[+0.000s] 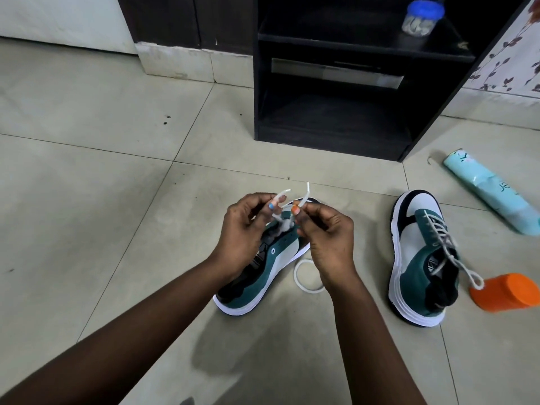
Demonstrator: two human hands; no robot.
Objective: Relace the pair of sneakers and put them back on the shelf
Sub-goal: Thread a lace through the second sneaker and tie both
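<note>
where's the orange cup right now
In the head view the orange cup lies on its side on the floor at far right, beside the heel of the laced sneaker.

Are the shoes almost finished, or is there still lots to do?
About halfway. The sneaker on the right already looks laced and lies on the floor. The left hand and right hand each pinch an end of the white lace above the other sneaker, so that one is in progress. Both shoes are not yet on the black shelf.
</note>
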